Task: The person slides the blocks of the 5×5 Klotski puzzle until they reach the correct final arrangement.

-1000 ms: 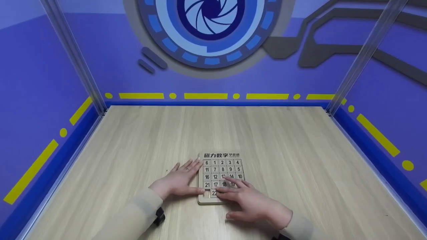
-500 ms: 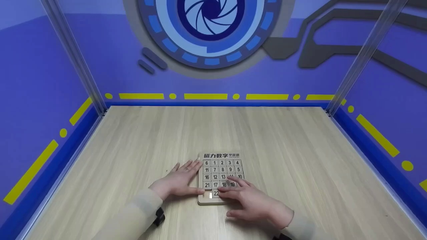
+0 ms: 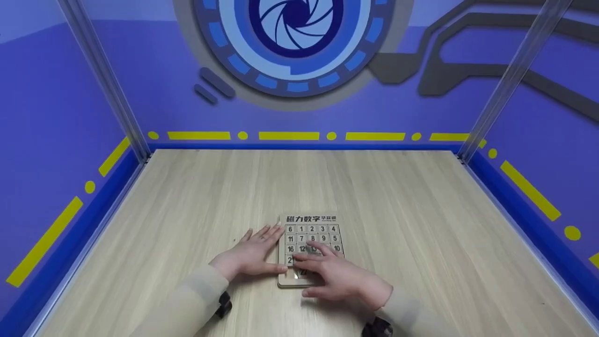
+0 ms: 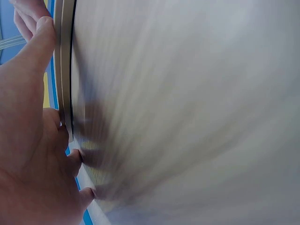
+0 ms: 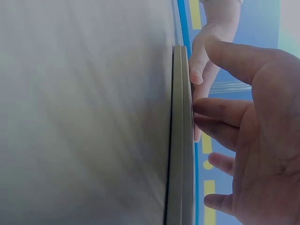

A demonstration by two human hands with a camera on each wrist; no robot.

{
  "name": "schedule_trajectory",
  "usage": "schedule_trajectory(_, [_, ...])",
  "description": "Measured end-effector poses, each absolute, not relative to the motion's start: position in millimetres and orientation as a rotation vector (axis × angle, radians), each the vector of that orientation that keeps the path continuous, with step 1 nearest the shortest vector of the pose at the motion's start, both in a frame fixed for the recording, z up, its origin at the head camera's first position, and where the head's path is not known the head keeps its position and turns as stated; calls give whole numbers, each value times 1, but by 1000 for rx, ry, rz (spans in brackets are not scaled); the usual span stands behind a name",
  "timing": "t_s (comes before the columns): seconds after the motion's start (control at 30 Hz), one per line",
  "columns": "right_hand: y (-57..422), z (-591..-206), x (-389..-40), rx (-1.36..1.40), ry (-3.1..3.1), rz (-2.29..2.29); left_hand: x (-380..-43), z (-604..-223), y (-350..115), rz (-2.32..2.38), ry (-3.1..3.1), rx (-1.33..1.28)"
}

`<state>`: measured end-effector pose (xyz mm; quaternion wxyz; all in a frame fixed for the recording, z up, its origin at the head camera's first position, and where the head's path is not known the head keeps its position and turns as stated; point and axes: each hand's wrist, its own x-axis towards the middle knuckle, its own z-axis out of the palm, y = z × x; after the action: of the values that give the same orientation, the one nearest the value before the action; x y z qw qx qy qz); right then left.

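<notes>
A wooden number slide puzzle (image 3: pixel 311 219) lies flat on the table, with Chinese lettering along its top border. My left hand (image 3: pixel 252 255) rests at its left edge, fingers spread, the thumb on the lower left border. Over the lower rows is my right hand (image 3: pixel 332 276); its fingertips touch the tiles near 21 and 17, and its fingers are extended. The tile 22 (image 3: pixel 303 272) sits in the bottom row, partly shaded by the hand, with a gap to its left. Tiles at the lower right are hidden. In the right wrist view the puzzle's side (image 5: pixel 177 140) shows edge-on.
The wooden table (image 3: pixel 224 187) is enclosed by blue-purple panels (image 3: pixel 290 121) with yellow dashes at the back and sides. Metal posts (image 3: pixel 505 84) stand at the back corners. A black strap (image 3: pixel 224 304) shows at the left wrist.
My right hand has moved left and slightly up over the puzzle, from the bottom row beside 22 to around 21 and 17. Tile 22 shifted slightly right earlier. The left hand stays put.
</notes>
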<state>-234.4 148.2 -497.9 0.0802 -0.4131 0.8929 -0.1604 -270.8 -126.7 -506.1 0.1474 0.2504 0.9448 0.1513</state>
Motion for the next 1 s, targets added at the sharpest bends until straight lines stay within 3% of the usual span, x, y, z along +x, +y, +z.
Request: schedule_trajectory(1.0, [150, -496, -220, -1326, 2639, -492, -270, -506, -126, 421, 2717, 711])
